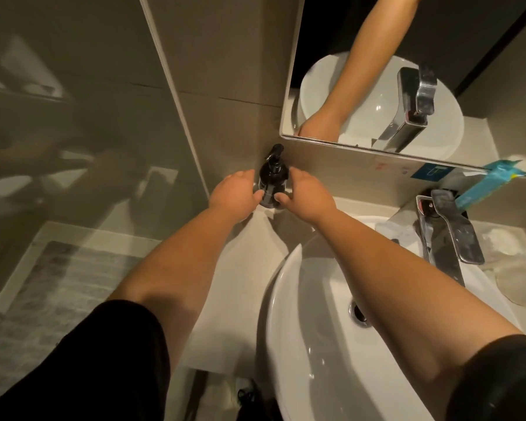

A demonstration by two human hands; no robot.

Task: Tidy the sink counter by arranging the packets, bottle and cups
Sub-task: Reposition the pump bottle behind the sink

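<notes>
A black pump bottle (273, 180) stands upright in the far left corner of the white counter (240, 262), against the wall. My left hand (236, 192) holds its left side and my right hand (305, 194) holds its right side, thumbs on its front. A blue packet (486, 183) leans against the mirror's lower edge behind the tap. Clear packets (498, 241) and a clear upturned cup (520, 284) lie on the counter at the right of the basin; their details are hard to make out.
A round white basin (316, 344) fills the lower middle, with a chrome tap (450, 235) behind it. The mirror (407, 71) hangs above. A glass panel (73, 117) closes off the left side, with a grey floor mat (52, 287) below.
</notes>
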